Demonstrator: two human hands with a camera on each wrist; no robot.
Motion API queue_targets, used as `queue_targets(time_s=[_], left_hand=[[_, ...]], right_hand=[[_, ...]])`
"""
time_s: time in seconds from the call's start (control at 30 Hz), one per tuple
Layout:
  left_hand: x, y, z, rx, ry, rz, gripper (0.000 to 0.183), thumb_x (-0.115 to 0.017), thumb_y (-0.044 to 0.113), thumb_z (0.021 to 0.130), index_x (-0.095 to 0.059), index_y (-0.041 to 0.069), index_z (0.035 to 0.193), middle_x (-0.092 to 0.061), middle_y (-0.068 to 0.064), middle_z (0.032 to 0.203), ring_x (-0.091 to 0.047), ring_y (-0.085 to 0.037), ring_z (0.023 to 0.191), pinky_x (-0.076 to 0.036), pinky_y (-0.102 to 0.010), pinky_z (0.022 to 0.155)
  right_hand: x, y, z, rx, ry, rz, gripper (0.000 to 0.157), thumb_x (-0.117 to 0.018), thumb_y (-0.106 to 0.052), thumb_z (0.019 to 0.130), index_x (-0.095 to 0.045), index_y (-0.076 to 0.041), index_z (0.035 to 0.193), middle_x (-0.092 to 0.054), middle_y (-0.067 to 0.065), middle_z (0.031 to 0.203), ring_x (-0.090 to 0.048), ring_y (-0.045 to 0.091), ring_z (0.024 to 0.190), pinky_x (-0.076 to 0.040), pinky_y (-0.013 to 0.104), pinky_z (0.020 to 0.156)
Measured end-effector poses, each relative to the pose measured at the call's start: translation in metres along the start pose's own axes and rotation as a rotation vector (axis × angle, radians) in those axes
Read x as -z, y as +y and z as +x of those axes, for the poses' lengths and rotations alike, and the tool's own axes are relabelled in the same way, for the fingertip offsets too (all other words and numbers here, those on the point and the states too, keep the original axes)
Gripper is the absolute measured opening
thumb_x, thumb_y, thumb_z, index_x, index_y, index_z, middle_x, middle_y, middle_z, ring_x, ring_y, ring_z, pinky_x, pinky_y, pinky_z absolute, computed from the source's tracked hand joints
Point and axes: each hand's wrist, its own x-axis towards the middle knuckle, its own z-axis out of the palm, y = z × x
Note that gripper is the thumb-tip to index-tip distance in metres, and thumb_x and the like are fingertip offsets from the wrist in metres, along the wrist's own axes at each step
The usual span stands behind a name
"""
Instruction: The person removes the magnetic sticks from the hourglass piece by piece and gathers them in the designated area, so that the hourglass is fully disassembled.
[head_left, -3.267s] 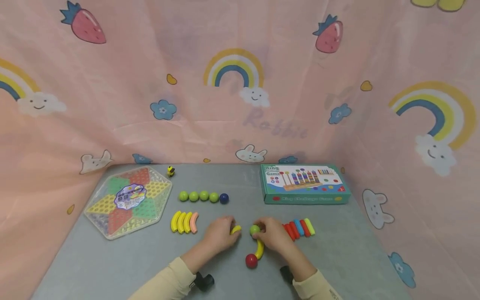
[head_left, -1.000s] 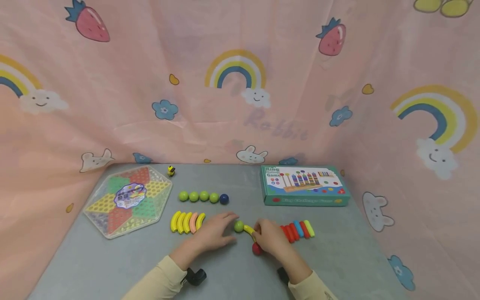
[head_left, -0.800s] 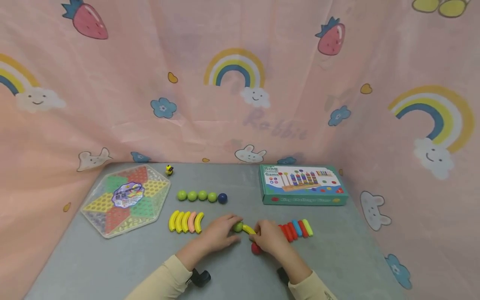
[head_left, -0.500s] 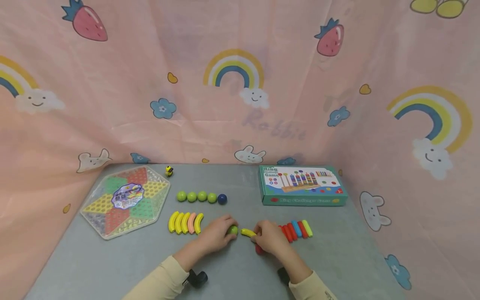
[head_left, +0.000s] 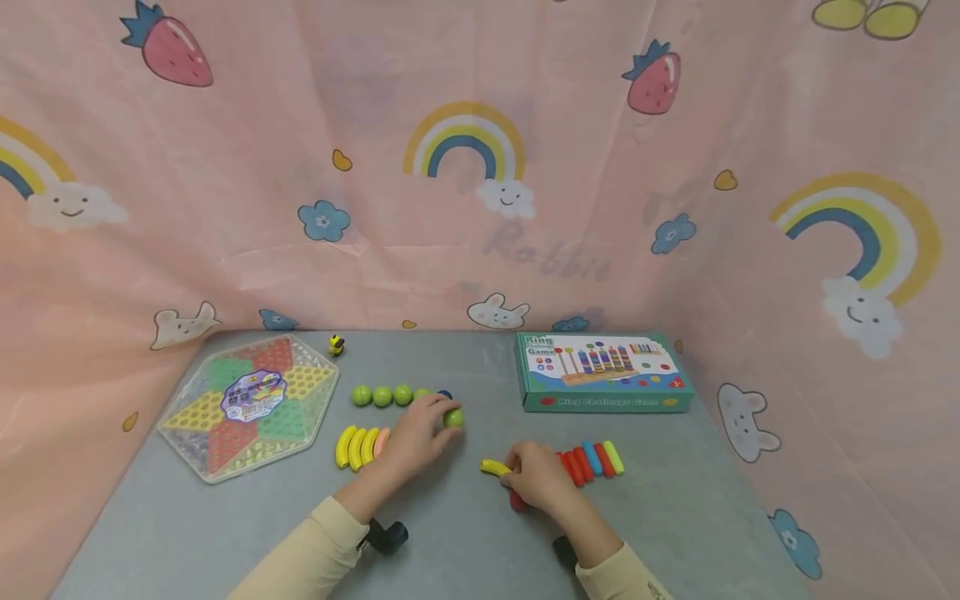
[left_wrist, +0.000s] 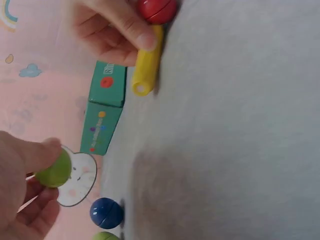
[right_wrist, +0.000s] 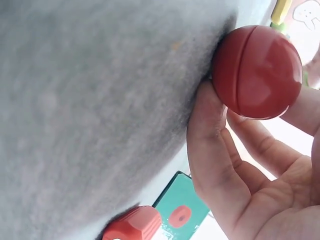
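Note:
My left hand (head_left: 411, 435) grips a green ball (head_left: 453, 418) between thumb and fingers, raised off the table, as the left wrist view shows. It is just in front of a row of green balls (head_left: 382, 397) ending in a dark blue ball (left_wrist: 106, 213). My right hand (head_left: 542, 477) pinches a yellow curved piece (left_wrist: 148, 65) low over the table. A red ball (right_wrist: 257, 72) with a seam sits at that piece's near end, touching it in the left wrist view; whether they are joined I cannot tell. The right wrist view hides the yellow piece.
Yellow curved pieces (head_left: 355, 447) and a pink one (head_left: 381, 441) lie left of centre. Red, blue and lime sticks (head_left: 592, 458) lie beside the right hand. At the back stand a green game box (head_left: 606, 402), a hexagonal board (head_left: 281, 417) and a small bee figure (head_left: 336, 345).
My left hand set a yellow curved piece beside the pink one, then pulled the green ball off the held piece's end and carried it back and left. The right hand stays on its piece.

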Motion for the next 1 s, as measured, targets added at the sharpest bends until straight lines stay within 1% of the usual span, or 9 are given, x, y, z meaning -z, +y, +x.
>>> queue_targets(time_s=[0.07,0.13,0.23,0.3,0.43,0.53,0.77,0.93,1.0], left_hand=[[0.002,-0.002,0.007,0.01,0.06,-0.024,0.04,-0.078,0.014,0.088,-0.067,0.003,0.126,-0.068,-0.012,0.123,-0.061,-0.031,0.117,-0.05,-0.048,0.1],[0.001,-0.006,0.016,0.016,0.112,-0.028,0.04,-0.079,0.013,0.088,-0.067,0.004,0.124,-0.069,-0.012,0.122,-0.062,-0.031,0.115,-0.05,-0.047,0.099],[-0.002,-0.014,0.027,0.021,0.147,-0.011,0.037,-0.08,0.014,0.086,-0.069,0.005,0.12,-0.071,-0.01,0.119,-0.062,-0.029,0.113,-0.05,-0.047,0.097],[-0.005,-0.018,0.033,0.024,0.142,0.021,0.035,-0.081,0.016,0.086,-0.071,0.007,0.118,-0.072,-0.008,0.116,-0.061,-0.029,0.113,-0.047,-0.049,0.098],[-0.012,-0.026,0.041,0.04,0.084,0.061,0.034,-0.082,0.021,0.085,-0.073,0.009,0.117,-0.073,-0.006,0.115,-0.057,-0.03,0.116,-0.037,-0.053,0.1],[-0.018,-0.03,0.045,0.049,0.051,0.063,0.035,-0.082,0.023,0.086,-0.073,0.009,0.117,-0.073,-0.006,0.115,-0.056,-0.03,0.117,-0.031,-0.055,0.102],[-0.03,-0.036,0.049,0.069,0.015,0.082,0.036,-0.081,0.025,0.086,-0.072,0.011,0.119,-0.072,-0.005,0.114,-0.055,-0.029,0.117,-0.026,-0.055,0.105],[-0.034,-0.04,0.048,0.087,0.004,0.109,0.035,-0.081,0.024,0.086,-0.072,0.012,0.118,-0.072,-0.004,0.116,-0.054,-0.028,0.12,-0.024,-0.056,0.106],[-0.035,-0.04,0.048,0.082,-0.006,0.109,0.035,-0.081,0.023,0.086,-0.072,0.012,0.118,-0.072,-0.004,0.117,-0.054,-0.028,0.12,-0.024,-0.056,0.106]], right_hand=[[0.0,0.0,0.0,-0.005,0.001,0.003,0.014,-0.081,-0.014,0.084,-0.069,-0.007,0.087,-0.056,0.002,0.069,-0.052,0.017,0.064,-0.045,0.028,0.058],[0.0,0.0,0.001,-0.014,-0.002,0.006,0.014,-0.081,-0.014,0.085,-0.07,-0.007,0.088,-0.056,0.002,0.069,-0.053,0.017,0.064,-0.045,0.028,0.058],[0.001,-0.001,0.0,-0.031,-0.006,0.01,0.014,-0.081,-0.014,0.085,-0.07,-0.006,0.09,-0.056,0.003,0.07,-0.053,0.018,0.065,-0.045,0.029,0.059],[0.002,-0.001,0.0,-0.038,-0.01,0.006,0.015,-0.081,-0.015,0.085,-0.069,-0.007,0.09,-0.056,0.003,0.07,-0.053,0.019,0.066,-0.046,0.029,0.06],[0.001,0.0,0.0,-0.032,-0.011,0.001,0.015,-0.081,-0.015,0.085,-0.069,-0.008,0.088,-0.056,0.003,0.069,-0.053,0.018,0.065,-0.046,0.029,0.06],[0.0,0.0,-0.001,-0.023,-0.01,0.006,0.015,-0.081,-0.014,0.085,-0.069,-0.007,0.088,-0.056,0.002,0.069,-0.053,0.018,0.065,-0.046,0.029,0.06],[-0.001,0.001,-0.001,-0.027,-0.01,0.007,0.016,-0.081,-0.015,0.085,-0.069,-0.007,0.09,-0.057,0.002,0.071,-0.053,0.018,0.066,-0.046,0.029,0.06],[-0.001,0.001,-0.003,-0.012,-0.012,0.012,0.016,-0.081,-0.018,0.086,-0.07,-0.007,0.092,-0.057,0.002,0.071,-0.053,0.017,0.065,-0.045,0.029,0.058],[0.0,0.002,-0.004,0.001,-0.013,0.019,0.018,-0.08,-0.021,0.087,-0.07,-0.007,0.092,-0.056,0.001,0.07,-0.052,0.017,0.064,-0.044,0.028,0.057]])
